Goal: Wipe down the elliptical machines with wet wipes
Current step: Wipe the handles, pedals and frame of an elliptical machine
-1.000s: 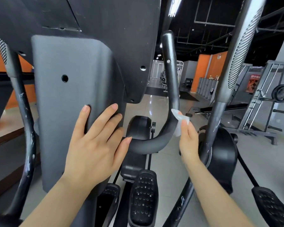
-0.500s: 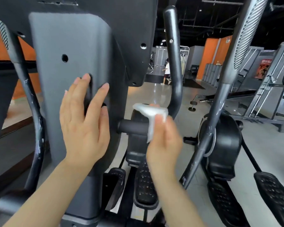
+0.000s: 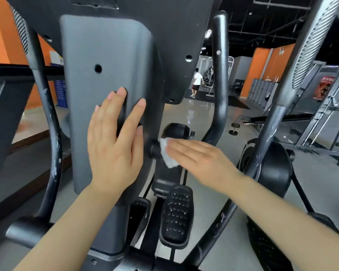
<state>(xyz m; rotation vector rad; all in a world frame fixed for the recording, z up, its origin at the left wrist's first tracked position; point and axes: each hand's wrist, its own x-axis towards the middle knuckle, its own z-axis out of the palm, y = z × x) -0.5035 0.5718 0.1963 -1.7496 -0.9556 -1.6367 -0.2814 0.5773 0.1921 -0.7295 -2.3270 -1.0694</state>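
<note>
The grey centre column [image 3: 106, 55] of the elliptical machine fills the middle of the view. My left hand [image 3: 115, 145] lies flat against it with straight fingers. A curved black handlebar [image 3: 220, 85] rises on the right and bends in to the column low down. My right hand [image 3: 200, 159] presses a white wet wipe [image 3: 167, 154] with straight fingers onto the handlebar's base, right beside the column. Most of the wipe is hidden under the fingers. A black foot pedal [image 3: 177, 214] sits below.
A silver ribbed swing arm [image 3: 294, 79] stands close on the right, with a black flywheel housing [image 3: 276, 169] behind it. Another dark arm [image 3: 45, 106] curves down on the left. A person [image 3: 197, 82] walks far off on the gym floor. Weight racks [image 3: 333, 122] stand at right.
My right hand has slid the wipe down the handlebar from its upper bend to its base at the column, and its fingers have flattened. My left hand has stayed on the column.
</note>
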